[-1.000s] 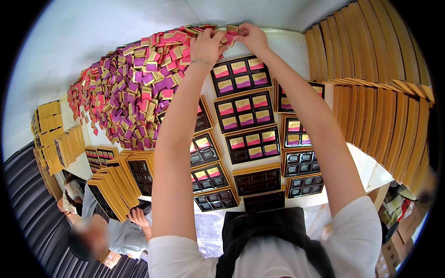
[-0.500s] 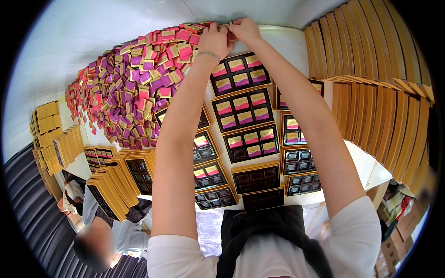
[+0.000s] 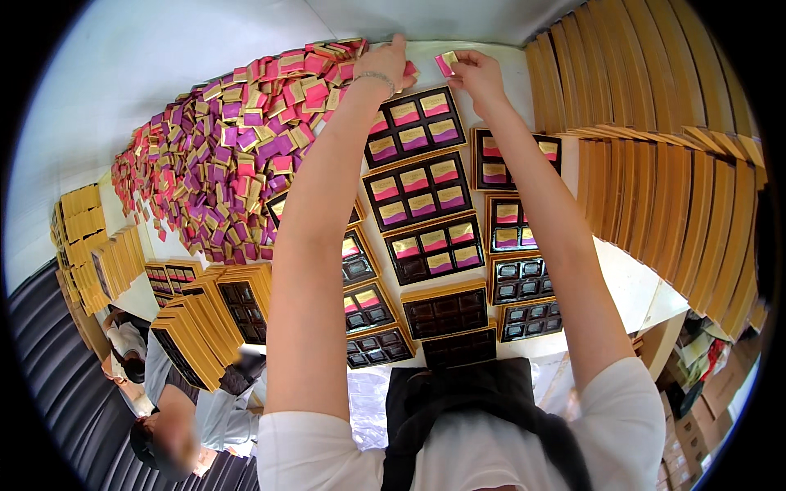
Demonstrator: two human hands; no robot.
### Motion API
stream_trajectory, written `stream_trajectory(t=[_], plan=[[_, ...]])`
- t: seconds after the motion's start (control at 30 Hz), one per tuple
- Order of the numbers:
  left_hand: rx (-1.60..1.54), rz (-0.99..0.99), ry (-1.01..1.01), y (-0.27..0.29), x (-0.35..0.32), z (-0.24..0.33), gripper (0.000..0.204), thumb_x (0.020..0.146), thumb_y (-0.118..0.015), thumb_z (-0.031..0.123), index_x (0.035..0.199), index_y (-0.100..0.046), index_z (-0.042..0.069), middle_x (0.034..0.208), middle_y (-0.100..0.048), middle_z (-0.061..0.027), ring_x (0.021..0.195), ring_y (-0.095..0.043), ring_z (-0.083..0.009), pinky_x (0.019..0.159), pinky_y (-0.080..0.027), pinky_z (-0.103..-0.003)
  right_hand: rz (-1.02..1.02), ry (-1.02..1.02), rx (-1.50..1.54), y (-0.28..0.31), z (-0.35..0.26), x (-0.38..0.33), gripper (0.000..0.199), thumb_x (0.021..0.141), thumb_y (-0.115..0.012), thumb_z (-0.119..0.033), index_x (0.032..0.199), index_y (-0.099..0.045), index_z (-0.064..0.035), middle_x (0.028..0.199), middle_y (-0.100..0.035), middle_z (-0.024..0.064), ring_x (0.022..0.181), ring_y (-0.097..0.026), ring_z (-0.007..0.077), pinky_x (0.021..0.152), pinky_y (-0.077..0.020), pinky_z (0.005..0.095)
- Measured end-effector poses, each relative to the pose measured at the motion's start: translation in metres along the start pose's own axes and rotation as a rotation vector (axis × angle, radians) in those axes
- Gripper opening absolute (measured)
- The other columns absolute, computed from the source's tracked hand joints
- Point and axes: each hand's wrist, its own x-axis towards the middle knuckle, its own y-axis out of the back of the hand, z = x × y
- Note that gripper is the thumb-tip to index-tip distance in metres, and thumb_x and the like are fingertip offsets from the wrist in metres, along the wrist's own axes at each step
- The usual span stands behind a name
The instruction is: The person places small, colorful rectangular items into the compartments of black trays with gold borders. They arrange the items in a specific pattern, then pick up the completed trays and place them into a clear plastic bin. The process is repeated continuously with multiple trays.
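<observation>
My left hand [image 3: 385,67], with a bracelet on its wrist, rests on the far edge of a big heap of small pink, purple and gold wrapped squares [image 3: 221,155]. Its fingers are curled over a pink one. My right hand [image 3: 481,75] is beside it and pinches one pink-and-gold wrapped square [image 3: 446,62] above the farthest tray. Black trays with gold rims lie in rows under my arms. The far tray [image 3: 416,124] is full of wrapped squares. The near trays [image 3: 446,313] hold bare dark pieces.
Long rows of flat gold boxes stand on edge along the right [image 3: 655,172]. More gold boxes are stacked at the left [image 3: 90,237] and lower left [image 3: 196,335]. Another person [image 3: 164,409] works at the lower left. Cartons [image 3: 696,393] sit at the lower right.
Both hands were together at the heap's far end. Now my right hand has drawn away to the right with one wrapped square, and my left hand has stayed at the heap.
</observation>
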Motion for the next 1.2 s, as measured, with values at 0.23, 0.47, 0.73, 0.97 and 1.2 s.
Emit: stream_trajectory(t=[0.23, 0.47, 0.73, 0.97, 1.2], plan=[[-0.09, 0.033, 0.068, -0.011, 0.005, 0.002, 0.04, 0.077, -0.069, 0.03, 0.105, -0.054, 0.006, 0.1, -0.066, -0.0183, 0.097, -0.063, -0.0365, 0.081, -0.052, -0.045, -0.055, -0.041, 0.156, 0.024, -0.012, -0.043, 0.026, 0.086, -0.06, -0.005, 0.112, -0.061, 0.0015, 0.098, -0.064, 0.0053, 0.083, -0.063, 0.013, 0.072, -0.053, 0.0257], [-1.112, 0.397, 0.264, 0.023, -0.057, -0.007, 0.036, 0.077, -0.072, 0.019, 0.102, -0.056, -0.002, 0.076, -0.06, -0.0084, 0.055, -0.049, -0.0149, 0.046, -0.041, -0.031, -0.275, -0.003, -0.259, 0.066, -0.012, -0.175, 0.027, 0.09, -0.061, -0.013, 0.113, -0.061, 0.0024, 0.1, -0.067, 0.0064, 0.081, -0.063, 0.0134, 0.074, -0.0525, 0.0259], [-3.103, -0.468, 0.147, -0.059, -0.337, 0.04, 0.025, 0.087, -0.067, 0.026, 0.107, -0.065, 0.012, 0.094, -0.056, 0.0, 0.065, -0.054, -0.01, 0.049, -0.044, -0.02, -0.296, 0.314, -0.818, 0.108, 0.075, -0.369, 0.014, 0.078, -0.065, -0.003, 0.093, -0.065, -0.0033, 0.083, -0.061, 0.01, 0.079, -0.06, 0.0293, 0.07, -0.0501, 0.0366], [-2.808, -0.319, 0.591, -0.103, -0.451, 0.131, 0.016, 0.098, -0.051, 0.019, 0.113, -0.055, 0.019, 0.102, -0.059, -0.0035, 0.075, -0.059, -0.0139, 0.053, -0.051, -0.023, -0.226, 0.774, -0.956, 0.099, 0.1, -0.374, 0.017, 0.078, -0.062, -0.002, 0.095, -0.065, -0.0042, 0.104, -0.059, 0.0083, 0.096, -0.057, 0.0291, 0.081, -0.0476, 0.0406], [-1.797, 0.197, 0.816, -0.11, -0.453, 0.15, 0.028, 0.087, -0.067, 0.006, 0.112, -0.053, 0.006, 0.1, -0.062, -0.0089, 0.08, -0.064, -0.0187, 0.058, -0.058, -0.03, -0.3, 0.765, -1.417, 0.109, 0.115, -0.409, 0.05, 0.086, -0.061, -0.025, 0.129, -0.052, -0.0027, 0.145, -0.04, 0.0065, 0.138, -0.03, 0.0271, 0.111, -0.0201, 0.0567]])
